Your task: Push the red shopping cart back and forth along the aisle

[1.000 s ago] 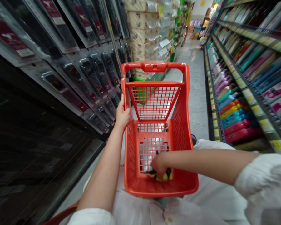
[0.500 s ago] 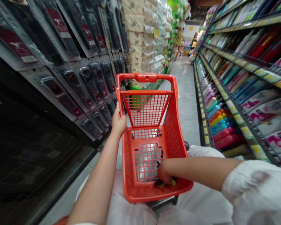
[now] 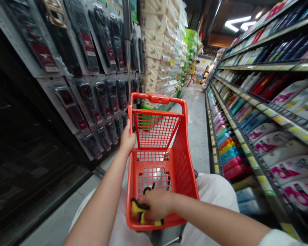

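Observation:
A red plastic shopping cart (image 3: 185, 147) with a grid floor and a grid flap stands between my knees. My left hand (image 3: 127, 140) is closed around its upper left side, just below the handle. Inside the basket, near the end closest to me, my right hand (image 3: 157, 204) is closed on a small yellow-and-black item (image 3: 137, 207). Blur and my fingers hide much of that item, so its kind does not show. Parts of it stick out to the left of the hand and below it.
Packaged belts (image 3: 84, 102) hang on a rack at the left, beside a metal pole (image 3: 128, 65). Stacked tan packs (image 3: 156, 51) stand beyond. Shelves of bottles (image 3: 274, 136) line the right side. A tiled aisle (image 3: 195, 102) runs ahead.
My right hand has moved left across the basket, and the yellow-and-black item now shows more. My left hand keeps its hold on the cart. The view has tilted up.

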Motion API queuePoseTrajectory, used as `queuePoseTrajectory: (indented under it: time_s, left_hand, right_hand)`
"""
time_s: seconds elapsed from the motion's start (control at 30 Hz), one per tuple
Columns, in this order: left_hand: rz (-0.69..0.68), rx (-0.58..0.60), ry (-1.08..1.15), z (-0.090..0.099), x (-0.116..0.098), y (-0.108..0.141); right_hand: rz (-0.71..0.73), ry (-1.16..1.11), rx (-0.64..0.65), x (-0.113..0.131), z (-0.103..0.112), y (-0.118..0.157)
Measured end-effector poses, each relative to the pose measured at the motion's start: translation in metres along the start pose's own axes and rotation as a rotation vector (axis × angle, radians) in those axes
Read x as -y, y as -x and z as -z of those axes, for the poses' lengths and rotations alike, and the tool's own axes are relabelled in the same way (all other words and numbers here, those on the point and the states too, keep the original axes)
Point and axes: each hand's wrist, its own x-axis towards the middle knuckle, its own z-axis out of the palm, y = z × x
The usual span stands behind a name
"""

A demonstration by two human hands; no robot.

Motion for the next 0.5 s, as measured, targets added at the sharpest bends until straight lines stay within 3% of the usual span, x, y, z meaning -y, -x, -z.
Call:
queuePoseTrajectory:
  time_s: [0.1, 0.17, 0.23, 0.3, 0.4, 0.5]
  left_hand:
    - [0.005, 0.009, -0.007, 0.0, 0.0, 0.002]
    - [0.01, 0.011, -0.013, 0.0, -0.001, 0.004]
    - [0.018, 0.017, -0.019, -0.002, -0.001, 0.006]
    - [0.025, 0.041, -0.015, -0.004, -0.002, 0.009]
    - [0.008, 0.07, 0.0, -0.006, -0.003, 0.015]
    - [-0.024, 0.052, -0.002, -0.007, -0.004, 0.02]
  right_hand:
    - [0.018, 0.083, 0.087, -0.005, -0.004, 0.021]
    - [-0.062, 0.231, 0.18, -0.016, 0.0, 0.046]
    - [-0.171, 0.398, 0.179, -0.031, 0.006, 0.07]
    - [-0.27, 0.516, -0.005, -0.049, 0.014, 0.088]
    - [-0.384, 0.572, -0.395, -0.074, 0.023, 0.101]
    - [-0.44, 0.523, -0.566, -0.091, 0.02, 0.109]
